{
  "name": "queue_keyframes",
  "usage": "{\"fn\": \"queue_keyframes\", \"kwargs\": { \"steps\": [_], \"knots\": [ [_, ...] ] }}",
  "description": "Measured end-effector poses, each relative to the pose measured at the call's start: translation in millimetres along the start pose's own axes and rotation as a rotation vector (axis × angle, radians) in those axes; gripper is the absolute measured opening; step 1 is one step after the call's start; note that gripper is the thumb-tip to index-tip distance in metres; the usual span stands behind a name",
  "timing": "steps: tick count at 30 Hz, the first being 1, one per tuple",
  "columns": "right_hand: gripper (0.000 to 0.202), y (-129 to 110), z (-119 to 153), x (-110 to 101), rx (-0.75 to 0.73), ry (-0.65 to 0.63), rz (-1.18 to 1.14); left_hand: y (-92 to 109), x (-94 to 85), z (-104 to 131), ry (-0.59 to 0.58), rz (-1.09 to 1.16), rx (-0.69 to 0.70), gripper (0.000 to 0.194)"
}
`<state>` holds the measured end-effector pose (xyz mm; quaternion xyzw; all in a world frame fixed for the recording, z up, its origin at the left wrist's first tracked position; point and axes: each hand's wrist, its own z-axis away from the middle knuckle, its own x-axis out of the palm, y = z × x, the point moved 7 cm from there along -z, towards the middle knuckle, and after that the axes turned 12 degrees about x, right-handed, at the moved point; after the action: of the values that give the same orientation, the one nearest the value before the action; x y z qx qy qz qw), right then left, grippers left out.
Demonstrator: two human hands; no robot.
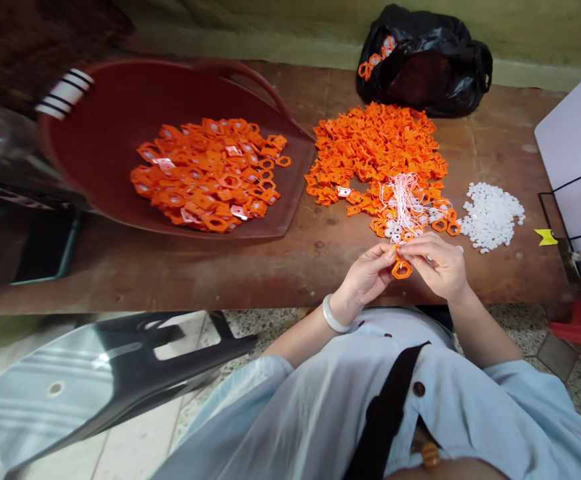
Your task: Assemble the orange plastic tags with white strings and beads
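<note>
Both hands meet over the front of the brown table. My left hand (369, 272) pinches one side of an orange hexagonal piece (402, 269), and my right hand (438, 265) pinches its upper end from the other side. The piece's hexagonal ring hangs below the fingertips. Just beyond the hands lie a bundle of white strings (404, 200) and small white round parts with orange rings. Behind them spreads a large pile of orange pieces (380, 143). To the right of my right hand is a heap of small white parts (491, 217).
A dark red tub (105, 147) lies at the left with many orange pieces (210, 173) in it. A black plastic bag (440, 53) stands at the back. At the right are a white board (580, 133) and yellow tape (546, 237). A stool (50, 393) is at lower left.
</note>
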<state>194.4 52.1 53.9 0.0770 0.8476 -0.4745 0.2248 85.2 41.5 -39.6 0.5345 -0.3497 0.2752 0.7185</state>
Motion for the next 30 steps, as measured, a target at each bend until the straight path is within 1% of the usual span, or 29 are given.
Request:
{"fn": "queue_keyframes", "kwargs": {
  "steps": [3, 8, 11, 14, 16, 19, 23, 27, 30],
  "knots": [
    [0.02, -4, 0, 1, -0.021, 0.008, 0.013, 1, -0.3, 1, 0.004, 0.028, 0.007, 0.029],
    [0.025, -17, 3, 2, -0.142, 0.114, 0.164, 2, -0.6, -1, 0.031, 0.038, 0.045, 0.027],
    [0.026, -21, 5, 3, -0.183, 0.108, 0.196, 3, -1.2, -2, 0.054, 0.047, 0.059, 0.024],
    [0.027, -20, 5, 5, -0.186, 0.057, 0.166, 3, -3.7, -4, 0.058, 0.066, 0.063, 0.025],
    [0.029, -17, 4, 8, -0.176, 0.019, 0.15, 3, -9.7, -5, 0.076, 0.066, 0.066, 0.023],
    [0.028, -10, 2, 18, -0.168, -0.036, 0.127, 1, -26.5, -6, 0.145, 0.065, 0.056, 0.018],
    [0.023, -3, -7, 40, -0.169, -0.135, 0.09, 1, -51.1, -5, 0.214, 0.082, 0.044, 0.017],
    [0.021, 3, -22, 60, -0.128, -0.226, 0.051, 11, -66.5, -5, 0.228, 0.096, 0.075, 0.01],
    [0.019, 12, -38, 67, -0.029, -0.293, -0.065, 20, -71.2, -6, 0.246, 0.119, 0.084, 0.008]
  ]
}}
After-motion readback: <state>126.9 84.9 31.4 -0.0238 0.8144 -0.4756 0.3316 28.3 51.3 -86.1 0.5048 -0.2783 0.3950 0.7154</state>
